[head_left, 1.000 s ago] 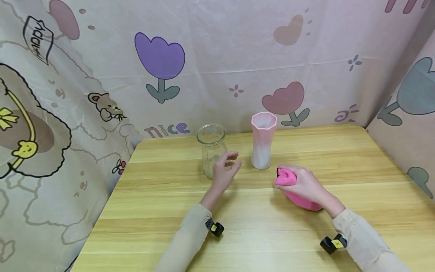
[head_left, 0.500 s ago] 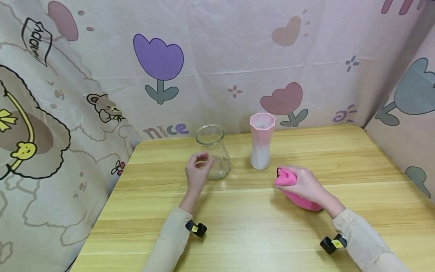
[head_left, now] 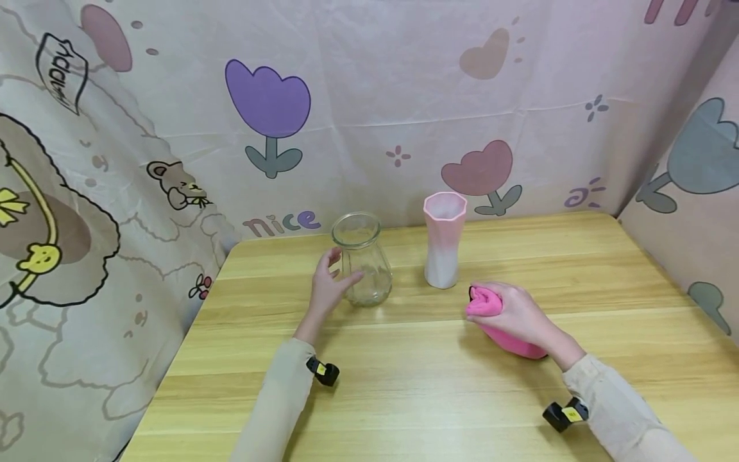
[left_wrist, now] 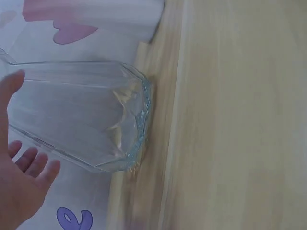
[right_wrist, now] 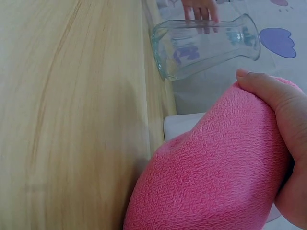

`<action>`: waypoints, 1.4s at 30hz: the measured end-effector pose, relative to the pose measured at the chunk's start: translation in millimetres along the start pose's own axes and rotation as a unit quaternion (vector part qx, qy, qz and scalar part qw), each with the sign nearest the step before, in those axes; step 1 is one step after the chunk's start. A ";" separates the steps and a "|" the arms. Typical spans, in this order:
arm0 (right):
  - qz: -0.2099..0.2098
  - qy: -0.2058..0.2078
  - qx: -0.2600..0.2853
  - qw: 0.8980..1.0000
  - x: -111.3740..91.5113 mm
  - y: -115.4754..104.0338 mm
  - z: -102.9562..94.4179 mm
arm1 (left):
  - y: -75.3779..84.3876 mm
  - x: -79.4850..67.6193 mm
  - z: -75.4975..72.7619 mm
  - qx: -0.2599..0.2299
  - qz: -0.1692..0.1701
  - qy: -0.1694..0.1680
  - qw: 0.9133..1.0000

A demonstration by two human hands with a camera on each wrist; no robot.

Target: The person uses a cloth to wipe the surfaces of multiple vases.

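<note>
A clear glass vase (head_left: 369,276) with a flared rim stands upright toward the back of the table. At its left side is my left hand (head_left: 329,287), thumb and fingers spread around the glass without a visible grip; the left wrist view shows a gap between the fingers and the vase (left_wrist: 81,115). My right hand (head_left: 516,312) grips a bunched pink towel (head_left: 510,341) whose lower part hangs down near the tabletop. In the right wrist view, the thumb lies over the fluffy pink towel (right_wrist: 211,158); the other fingers are mostly hidden.
A pink-and-white faceted vase (head_left: 443,240) stands upright right of the glass one, behind the towel. The wooden table (head_left: 416,385) meets a printed cloth backdrop (head_left: 369,83) at its back edge. Small black cameras (head_left: 323,371) sit on both wrists.
My left hand has moved left from in front of the glass vase to its left side, and its fingers have spread wider. The right hand holds the towel in the same place.
</note>
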State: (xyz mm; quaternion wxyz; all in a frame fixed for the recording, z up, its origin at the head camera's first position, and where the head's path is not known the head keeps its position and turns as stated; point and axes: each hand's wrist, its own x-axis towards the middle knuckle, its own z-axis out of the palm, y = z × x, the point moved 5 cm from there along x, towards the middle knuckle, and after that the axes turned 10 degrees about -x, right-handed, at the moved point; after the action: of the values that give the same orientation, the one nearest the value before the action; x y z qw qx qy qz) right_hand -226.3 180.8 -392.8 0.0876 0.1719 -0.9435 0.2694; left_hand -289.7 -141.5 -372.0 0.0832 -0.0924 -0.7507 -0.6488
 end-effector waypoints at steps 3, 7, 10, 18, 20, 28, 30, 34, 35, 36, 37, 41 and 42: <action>0.000 -0.003 0.002 1.000 0.8 -0.2 1.3 | -6.8 5.9 2.8 0.014 -0.030 -0.021 0.999; 0.003 -0.008 0.004 1.000 0.4 -0.1 2.2 | -28.4 17.1 2.5 0.014 -0.030 -0.018 0.999; 0.009 -0.009 0.006 1.000 0.1 0.2 2.1 | -36.2 21.1 1.8 0.019 -0.022 -0.011 1.000; 0.007 -0.005 0.002 1.000 1.5 0.5 1.3 | -41.3 20.5 5.7 0.031 -0.012 -0.036 0.999; 0.004 -0.004 0.001 1.000 1.4 0.6 0.9 | -40.0 18.7 9.8 0.036 -0.009 -0.051 0.998; -0.002 0.002 -0.001 1.000 1.7 0.4 -0.8 | -12.9 1.8 35.6 0.026 -0.002 -0.131 0.991; -0.001 0.003 -0.001 1.000 1.6 0.3 -1.2 | -1.8 -4.4 42.4 0.021 0.003 -0.151 0.988; 0.002 0.002 0.002 1.000 1.8 0.6 -1.8 | 8.2 -12.3 54.1 0.014 0.000 -0.183 0.983; 0.002 0.002 0.004 1.000 2.0 0.7 -1.9 | 9.3 -13.5 56.8 0.011 -0.001 -0.190 0.982; 0.002 0.003 0.004 1.000 2.1 0.7 -2.3 | 9.7 -14.2 59.5 0.008 -0.001 -0.196 0.980; 0.002 0.004 0.005 1.000 2.5 0.6 -2.5 | 10.5 -15.0 61.9 0.006 -0.004 -0.203 0.979; -0.003 0.005 0.008 1.000 4.1 -1.2 -3.1 | 11.6 -16.6 70.7 0.011 -0.003 -0.228 0.974; -0.004 0.005 0.010 1.000 4.5 -1.9 -3.1 | 12.1 -17.2 73.1 0.013 0.000 -0.236 0.972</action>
State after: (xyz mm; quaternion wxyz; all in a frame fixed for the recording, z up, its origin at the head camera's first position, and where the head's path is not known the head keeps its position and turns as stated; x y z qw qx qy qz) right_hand -229.5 179.7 -388.1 0.0917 0.1749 -0.9398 0.2789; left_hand -270.5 -68.0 -375.2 -0.0950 -0.2422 -0.7577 -0.5986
